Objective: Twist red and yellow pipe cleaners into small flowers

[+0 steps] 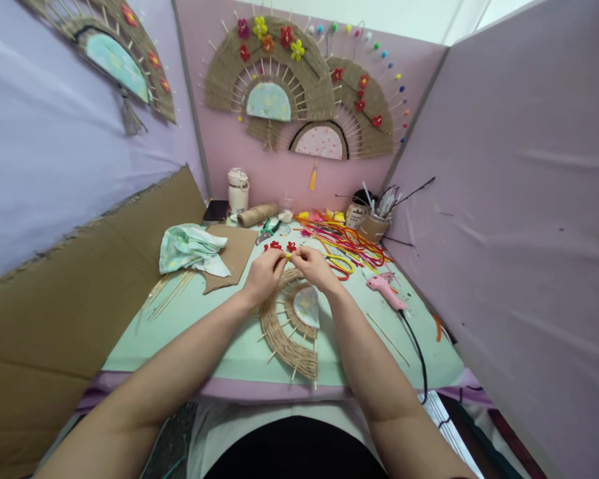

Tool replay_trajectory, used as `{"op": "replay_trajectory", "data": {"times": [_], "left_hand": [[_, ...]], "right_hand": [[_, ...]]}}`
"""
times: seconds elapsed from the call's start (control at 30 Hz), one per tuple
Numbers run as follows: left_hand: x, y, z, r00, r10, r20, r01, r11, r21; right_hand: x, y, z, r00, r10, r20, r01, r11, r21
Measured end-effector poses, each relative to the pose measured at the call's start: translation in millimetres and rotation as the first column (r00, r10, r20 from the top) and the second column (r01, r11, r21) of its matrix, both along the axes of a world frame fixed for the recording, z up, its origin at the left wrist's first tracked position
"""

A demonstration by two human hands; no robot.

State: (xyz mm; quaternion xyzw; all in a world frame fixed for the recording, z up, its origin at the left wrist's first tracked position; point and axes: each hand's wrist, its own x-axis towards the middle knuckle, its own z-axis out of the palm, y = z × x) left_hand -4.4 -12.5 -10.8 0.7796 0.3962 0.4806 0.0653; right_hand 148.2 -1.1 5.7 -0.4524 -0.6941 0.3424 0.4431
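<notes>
We had both hands raised over the far edge of the twine-woven fan (292, 351), with the fingertips brought close together; our left hand (265, 274) was pinched almost closed, thumb against forefinger, on one side of a small yellow chenille stem piece (288, 255); our right hand (315, 268) was pinched likewise on the other side, its remaining fingers curled in. The yellow piece sat between the two pinches, just above the fan and near the red chenille flowers (275, 246) on the table (239, 362); most of it was hidden, so we could not tell its exact shape.

To do this bending well, we judged, one pinch had to stay firm as an anchor while the other made small, even turns; a hard tug would probably have kinked the wire core or flattened the fuzz; any cut tip was best tucked inward, where it would not prick. The yellow flower (297, 50) on the fan hung up ahead of us served as a fair guide to rounded, matching petals.

Our layout helped; the loose bundle of chenille stems (349, 238) lay beyond our right hand, and the green-handled pliers (268, 229) lay beyond the red flowers, handy for a stubborn end; the pink glue gun (387, 291) rested to the right, well apart from our fingers, and its black cord (419, 359) was best kept clear of our right forearm.
</notes>
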Motion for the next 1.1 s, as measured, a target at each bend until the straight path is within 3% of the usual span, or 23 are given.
{"op": "replay_trajectory", "data": {"times": [0.1,0.2,0.27,0.33,0.4,0.47,0.5,0.57,0.63,0.77,0.83,0.9,0.97,1.03,1.1], "left_hand": [[0,-1,-2.1,0.986,-0.012,-0.165,0.031,0.994,0.109],[-1,-2,-1.2,0.958,-0.031,-0.285,0.079,0.984,0.158],[-1,-3,1.2,0.969,-0.053,-0.243,0.086,0.988,0.125],[-1,-2,4.6,0.996,-0.061,-0.069,0.062,0.998,0.011],[-2,0,8.3,0.978,-0.051,0.201,0.092,0.975,-0.202],[-2,3,11.9,0.889,-0.027,0.457,0.241,0.876,-0.418],[-3,4,13.5,0.834,-0.01,0.552,0.333,0.807,-0.489],[-5,5,16.4,0.741,0.03,0.671,0.478,0.678,-0.558],[-6,5,18.9,0.685,0.06,0.726,0.564,0.588,-0.58],[-8,3,21.8,0.633,0.108,0.767,0.648,0.468,-0.601],[-8,3,22.1,0.631,0.131,0.765,0.656,0.435,-0.616],[-7,3,21.5,0.647,0.137,0.75,0.64,0.437,-0.632],[-7,5,19.9,0.683,0.116,0.721,0.599,0.476,-0.644],[-6,6,17.1,0.738,0.064,0.672,0.53,0.561,-0.636],[-5,7,13.5,0.815,-0.007,0.579,0.423,0.69,-0.587]], "right_hand": [[2,2,-1.6,0.968,0.075,-0.239,-0.151,0.936,-0.319],[3,4,-1.0,0.866,0.117,-0.485,-0.4,0.744,-0.535],[2,4,0.6,0.821,0.116,-0.56,-0.482,0.665,-0.57],[2,3,2.6,0.823,0.124,-0.554,-0.469,0.697,-0.543],[2,2,4.3,0.865,0.12,-0.487,-0.361,0.823,-0.44],[2,1,5.6,0.921,0.119,-0.37,-0.218,0.946,-0.239],[3,0,6.0,0.946,0.122,-0.301,-0.164,0.979,-0.117],[3,-1,6.3,0.98,0.135,-0.149,-0.121,0.988,0.098],[4,-1,5.9,0.992,0.128,-0.011,-0.122,0.966,0.228],[5,1,3.0,0.986,0.084,0.145,-0.132,0.925,0.356],[6,2,0.7,0.979,0.07,0.191,-0.142,0.91,0.391],[6,4,-1.4,0.973,0.054,0.224,-0.144,0.902,0.407],[5,4,-2.7,0.97,0.035,0.239,-0.132,0.903,0.408],[4,4,-2.7,0.971,0.014,0.24,-0.109,0.914,0.39],[4,2,-1.5,0.972,-0.003,0.235,-0.08,0.935,0.345]]}}
